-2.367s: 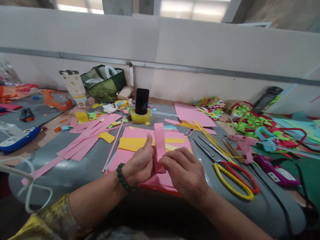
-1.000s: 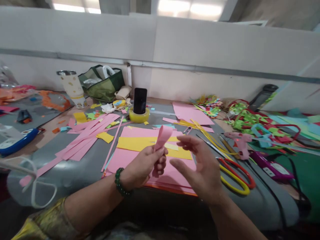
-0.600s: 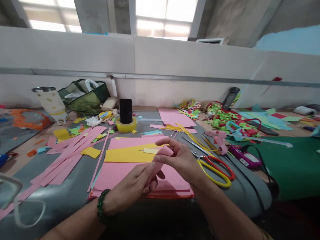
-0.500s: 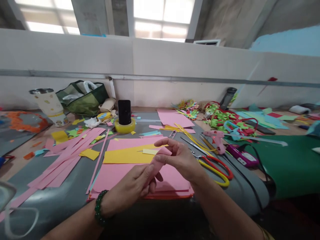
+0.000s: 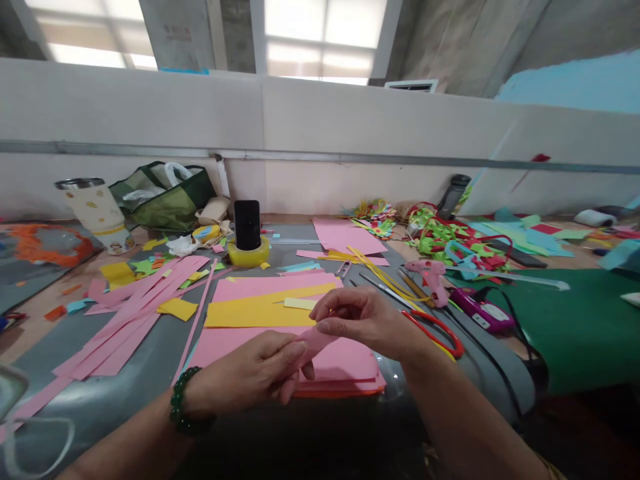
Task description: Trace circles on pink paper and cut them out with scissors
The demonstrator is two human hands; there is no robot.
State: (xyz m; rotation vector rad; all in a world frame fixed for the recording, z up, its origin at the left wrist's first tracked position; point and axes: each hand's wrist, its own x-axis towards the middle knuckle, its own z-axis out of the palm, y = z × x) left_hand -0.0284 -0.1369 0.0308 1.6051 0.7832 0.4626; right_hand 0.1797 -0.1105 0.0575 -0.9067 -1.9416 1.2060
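Observation:
My left hand [image 5: 250, 370], with a green bead bracelet [image 5: 183, 400] on its wrist, is closed on one end of a small pink paper strip [image 5: 316, 341]. My right hand [image 5: 367, 323] pinches the strip's other end between thumb and fingers. Both hands hold it above a stack of pink paper sheets [image 5: 340, 370]. On the stack lie a yellow paper strip [image 5: 250, 315] and a short pale yellow piece [image 5: 299, 303]. Red and yellow scissors [image 5: 445, 327] rest beside the stack, partly behind my right hand.
A pink glue gun [image 5: 430, 277] and a purple device [image 5: 483, 310] lie to the right. Cut pink strips [image 5: 125, 317] spread over the left side. Behind the stack, a phone [image 5: 247, 223] stands in a yellow tape roll [image 5: 249, 255]. A tumbler [image 5: 100, 220] stands at the far left.
My hands have drawn slightly apart, the left moving left and down, the right moving right. The pink strip, curled over before, now stretches flatter between them.

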